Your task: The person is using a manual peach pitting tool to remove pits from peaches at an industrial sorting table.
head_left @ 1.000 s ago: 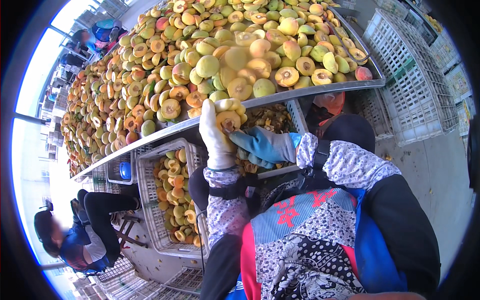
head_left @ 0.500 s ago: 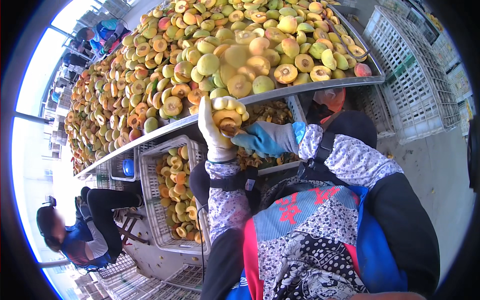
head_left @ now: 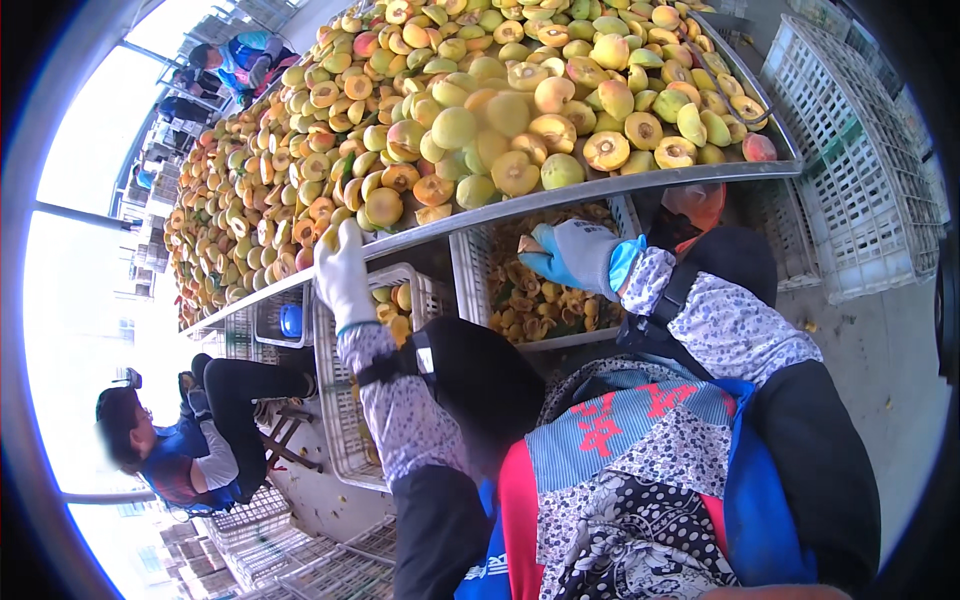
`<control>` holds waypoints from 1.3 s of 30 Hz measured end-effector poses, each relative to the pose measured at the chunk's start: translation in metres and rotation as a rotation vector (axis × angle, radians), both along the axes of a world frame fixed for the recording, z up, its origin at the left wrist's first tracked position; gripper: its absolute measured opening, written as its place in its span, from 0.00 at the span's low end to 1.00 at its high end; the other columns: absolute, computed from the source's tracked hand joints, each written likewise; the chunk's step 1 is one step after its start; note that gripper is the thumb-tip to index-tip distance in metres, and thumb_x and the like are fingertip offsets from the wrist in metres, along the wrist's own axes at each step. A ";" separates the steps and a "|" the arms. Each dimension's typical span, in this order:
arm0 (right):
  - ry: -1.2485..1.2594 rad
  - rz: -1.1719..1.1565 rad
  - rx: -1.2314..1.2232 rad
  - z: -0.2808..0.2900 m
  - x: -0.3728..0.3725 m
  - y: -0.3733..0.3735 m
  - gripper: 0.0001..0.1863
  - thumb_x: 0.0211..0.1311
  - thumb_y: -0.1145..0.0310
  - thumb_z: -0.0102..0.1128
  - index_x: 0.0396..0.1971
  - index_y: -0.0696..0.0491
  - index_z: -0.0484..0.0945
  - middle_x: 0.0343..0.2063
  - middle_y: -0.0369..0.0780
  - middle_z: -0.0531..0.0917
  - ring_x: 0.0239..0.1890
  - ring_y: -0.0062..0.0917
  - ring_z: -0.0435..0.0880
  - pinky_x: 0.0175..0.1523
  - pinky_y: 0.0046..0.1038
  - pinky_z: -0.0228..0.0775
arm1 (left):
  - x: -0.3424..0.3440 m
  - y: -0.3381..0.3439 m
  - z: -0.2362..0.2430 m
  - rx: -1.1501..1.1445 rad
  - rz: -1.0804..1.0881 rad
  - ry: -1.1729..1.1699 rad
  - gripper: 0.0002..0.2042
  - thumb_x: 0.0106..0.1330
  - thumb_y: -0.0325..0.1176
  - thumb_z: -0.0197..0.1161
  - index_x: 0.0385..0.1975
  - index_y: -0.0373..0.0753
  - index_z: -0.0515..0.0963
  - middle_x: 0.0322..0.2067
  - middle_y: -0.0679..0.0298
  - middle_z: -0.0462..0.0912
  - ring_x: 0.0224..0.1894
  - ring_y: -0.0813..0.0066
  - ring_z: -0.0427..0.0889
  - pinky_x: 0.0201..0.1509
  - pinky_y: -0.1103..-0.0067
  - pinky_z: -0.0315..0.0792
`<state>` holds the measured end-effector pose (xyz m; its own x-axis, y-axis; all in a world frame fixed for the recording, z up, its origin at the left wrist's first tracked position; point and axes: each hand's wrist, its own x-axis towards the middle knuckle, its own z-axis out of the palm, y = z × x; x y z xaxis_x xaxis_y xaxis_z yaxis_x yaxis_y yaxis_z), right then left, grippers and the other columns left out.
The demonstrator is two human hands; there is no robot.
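Observation:
A gloved white left hand, my left hand (head_left: 343,278), is at the table's front rim beside the heap of peaches (head_left: 385,207); its fingertips are partly hidden, so I cannot tell whether it holds a fruit. My right hand (head_left: 572,254), in a grey and blue glove, is closed above a crate (head_left: 470,290) of brownish-yellow fruit scraps (head_left: 548,302). A small brown piece (head_left: 527,244) shows at its fingertips, too small to name. Many peaches on the metal-edged table (head_left: 600,186) are cut in half, some with the pit hollow showing.
Below my left arm stands a white crate (head_left: 335,425) with fruit halves in it. Tall stacked crates (head_left: 850,160) rise at the right. A person (head_left: 185,440) sits at the left by a wooden stool (head_left: 287,440); another person (head_left: 240,62) works at the far left.
My hands have moved apart. The left went leftward to the table rim, away from the cut peach it held; the right drew back a little over the scrap crate. The view has shifted slightly.

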<state>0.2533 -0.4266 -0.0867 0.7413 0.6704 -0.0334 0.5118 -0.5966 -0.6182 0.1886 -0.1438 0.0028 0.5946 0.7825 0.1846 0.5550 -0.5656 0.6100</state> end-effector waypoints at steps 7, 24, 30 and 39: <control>0.045 0.117 -0.025 0.016 -0.009 0.006 0.23 0.68 0.47 0.50 0.39 0.56 0.75 0.31 0.54 0.83 0.37 0.52 0.82 0.43 0.49 0.72 | 0.066 0.025 -0.062 0.349 -0.008 0.319 0.29 0.57 0.55 0.58 0.48 0.35 0.75 0.43 0.43 0.81 0.47 0.49 0.81 0.54 0.62 0.72; -0.097 0.033 0.626 0.011 -0.008 0.027 0.17 0.62 0.57 0.62 0.43 0.55 0.77 0.31 0.50 0.84 0.36 0.48 0.83 0.38 0.41 0.74 | 0.067 0.004 -0.063 0.362 -0.347 0.129 0.23 0.53 0.44 0.64 0.46 0.37 0.75 0.43 0.47 0.81 0.46 0.50 0.81 0.52 0.65 0.75; -0.072 -0.026 0.710 0.011 -0.005 0.037 0.16 0.64 0.56 0.62 0.38 0.55 0.78 0.26 0.51 0.82 0.31 0.47 0.83 0.33 0.40 0.73 | 0.047 -0.020 -0.045 -0.558 -0.491 -0.747 0.20 0.68 0.43 0.61 0.51 0.34 0.75 0.43 0.62 0.79 0.42 0.76 0.79 0.47 0.78 0.75; 0.026 0.004 0.756 0.025 -0.014 0.038 0.15 0.69 0.60 0.57 0.39 0.59 0.76 0.28 0.52 0.82 0.33 0.48 0.83 0.36 0.39 0.71 | 0.023 -0.126 -0.034 -1.117 -0.576 -0.919 0.29 0.74 0.55 0.42 0.58 0.34 0.71 0.52 0.55 0.77 0.48 0.66 0.79 0.51 0.73 0.75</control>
<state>0.2395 -0.3889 -0.0617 0.7443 0.5200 0.4190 0.4926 -0.0038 -0.8702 0.2113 -0.2695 -0.0312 0.8659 0.4800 0.1410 -0.3561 0.3935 0.8475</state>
